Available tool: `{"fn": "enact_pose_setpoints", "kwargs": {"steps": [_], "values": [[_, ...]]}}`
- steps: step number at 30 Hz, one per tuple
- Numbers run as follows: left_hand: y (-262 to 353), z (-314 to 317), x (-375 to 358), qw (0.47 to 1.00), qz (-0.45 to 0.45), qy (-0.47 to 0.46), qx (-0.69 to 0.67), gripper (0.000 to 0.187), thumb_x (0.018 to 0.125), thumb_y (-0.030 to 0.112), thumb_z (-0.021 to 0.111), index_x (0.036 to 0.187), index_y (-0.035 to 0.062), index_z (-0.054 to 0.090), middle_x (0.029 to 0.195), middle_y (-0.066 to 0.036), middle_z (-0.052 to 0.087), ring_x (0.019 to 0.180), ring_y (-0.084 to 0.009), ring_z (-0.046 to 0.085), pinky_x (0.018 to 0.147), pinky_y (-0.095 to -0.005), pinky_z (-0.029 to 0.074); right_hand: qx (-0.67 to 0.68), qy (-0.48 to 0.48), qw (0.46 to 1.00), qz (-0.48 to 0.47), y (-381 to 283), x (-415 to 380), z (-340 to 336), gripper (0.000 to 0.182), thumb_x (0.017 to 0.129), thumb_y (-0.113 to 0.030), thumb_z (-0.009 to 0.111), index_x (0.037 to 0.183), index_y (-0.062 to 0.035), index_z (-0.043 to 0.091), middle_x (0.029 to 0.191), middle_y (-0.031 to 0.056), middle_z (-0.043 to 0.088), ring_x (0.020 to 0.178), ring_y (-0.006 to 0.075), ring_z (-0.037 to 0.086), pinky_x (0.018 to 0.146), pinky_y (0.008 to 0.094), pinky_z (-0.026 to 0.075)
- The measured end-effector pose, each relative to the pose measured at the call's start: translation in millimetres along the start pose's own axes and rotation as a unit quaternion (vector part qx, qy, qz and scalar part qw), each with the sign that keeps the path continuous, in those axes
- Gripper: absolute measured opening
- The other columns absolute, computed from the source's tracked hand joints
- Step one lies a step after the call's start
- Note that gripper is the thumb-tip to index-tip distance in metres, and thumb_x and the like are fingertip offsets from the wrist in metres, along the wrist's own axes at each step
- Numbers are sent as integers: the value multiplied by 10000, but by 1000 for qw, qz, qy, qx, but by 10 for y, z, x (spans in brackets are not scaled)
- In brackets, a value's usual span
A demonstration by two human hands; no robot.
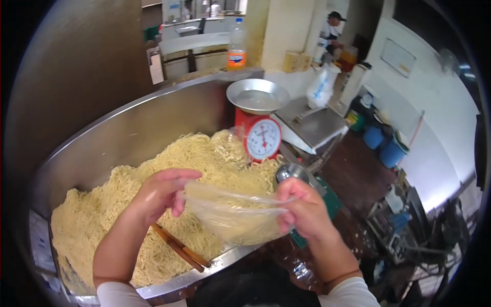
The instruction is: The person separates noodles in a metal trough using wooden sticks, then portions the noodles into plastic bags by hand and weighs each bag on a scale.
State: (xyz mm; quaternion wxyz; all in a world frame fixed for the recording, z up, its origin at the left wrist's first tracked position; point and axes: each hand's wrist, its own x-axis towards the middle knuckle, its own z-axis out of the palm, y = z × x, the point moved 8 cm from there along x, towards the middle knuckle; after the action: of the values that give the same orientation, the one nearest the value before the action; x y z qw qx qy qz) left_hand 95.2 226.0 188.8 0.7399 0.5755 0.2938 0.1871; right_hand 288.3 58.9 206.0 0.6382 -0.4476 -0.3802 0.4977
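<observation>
A clear plastic bag (238, 215) is stretched between my two hands above a large heap of pale yellow noodles (153, 171). My left hand (162, 193) has the bag's left edge at its fingers, with the upper fingers reaching over the rim. On the other side, my right hand (306, 207) pinches the bag's right end between thumb and fingers. Yellow noodles show through the film. Below my left hand, a pair of wooden sticks (179, 247) lies on the noodles at the front rim of the metal trough (204, 100).
Behind the noodles stands a red dial scale (263, 137) with a metal pan (258, 96). A steel bowl (292, 174) sits right of the heap. An orange-labelled bottle (236, 46) is at the back ledge. Blue bins (393, 149) and a person (331, 31) are farther off.
</observation>
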Motion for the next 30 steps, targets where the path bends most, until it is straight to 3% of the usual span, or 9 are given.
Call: {"fn": "enact_pose_setpoints", "kwargs": {"steps": [2, 5, 8, 12, 14, 20, 26, 30], "values": [[257, 188, 213, 999, 25, -33, -7, 324, 904, 128, 469, 1159, -49, 561, 643, -89, 589, 443, -148, 519, 416, -262, 431, 19, -17, 999, -20, -189, 173, -227, 65, 822, 7, 474, 836, -57, 481, 608, 18, 453, 474, 91, 450, 411, 252, 434], [780, 507, 452, 995, 95, 18, -4, 319, 919, 150, 461, 1145, -50, 564, 608, -62, 577, 410, -133, 492, 397, -247, 412, 43, -48, 998, -26, -552, 467, -568, 90, 808, 21, 469, 816, -68, 464, 579, 10, 449, 407, 88, 401, 375, 244, 413], [1337, 759, 739, 982, 190, 14, 17, 339, 935, 222, 495, 1136, -44, 556, 469, 6, 500, 357, -61, 454, 342, -183, 365, 44, -91, 992, -70, -1063, 863, -859, 46, 832, -27, 504, 823, -62, 475, 558, 1, 444, 390, 92, 404, 367, 241, 403], [2084, 962, 1132, 952, 273, 130, 44, 306, 958, 244, 478, 1126, 8, 575, 475, 72, 429, 353, -15, 355, 335, -163, 270, -24, -111, 987, -111, -1788, 1571, -1196, 57, 843, -77, 535, 892, -55, 514, 554, -11, 436, 419, 90, 424, 391, 249, 391], [2344, 943, 1376, 938, 293, 174, 65, 267, 954, 228, 486, 1099, 32, 596, 517, 71, 441, 398, -11, 373, 363, -170, 287, -74, -101, 979, -163, -2088, 1964, -1343, 70, 846, -96, 534, 903, -60, 517, 556, -20, 437, 440, 92, 444, 415, 251, 379], [2531, 823, 2204, 921, 238, 286, 117, 231, 955, 206, 480, 1063, 60, 622, 581, 42, 484, 455, -44, 419, 421, -196, 346, -169, -66, 972, -151, -2251, 2990, -1817, 104, 858, -150, 510, 943, -90, 520, 583, -43, 474, 495, 96, 504, 458, 246, 366], [2099, 764, 2791, 924, 189, 279, 181, 268, 974, 252, 436, 1080, 89, 620, 585, 3, 544, 453, -85, 498, 420, -229, 401, -228, -31, 969, -90, -1767, 3755, -2314, 172, 865, -142, 478, 1018, -90, 537, 606, -23, 509, 516, 108, 540, 457, 245, 380], [1896, 772, 2890, 924, 153, 297, 184, 254, 959, 261, 455, 1073, 117, 630, 599, 2, 556, 463, -87, 514, 430, -232, 405, -227, -22, 972, -64, -1588, 3796, -2437, 155, 887, -181, 516, 1023, -114, 547, 614, -33, 497, 512, 98, 528, 440, 235, 380]]}}
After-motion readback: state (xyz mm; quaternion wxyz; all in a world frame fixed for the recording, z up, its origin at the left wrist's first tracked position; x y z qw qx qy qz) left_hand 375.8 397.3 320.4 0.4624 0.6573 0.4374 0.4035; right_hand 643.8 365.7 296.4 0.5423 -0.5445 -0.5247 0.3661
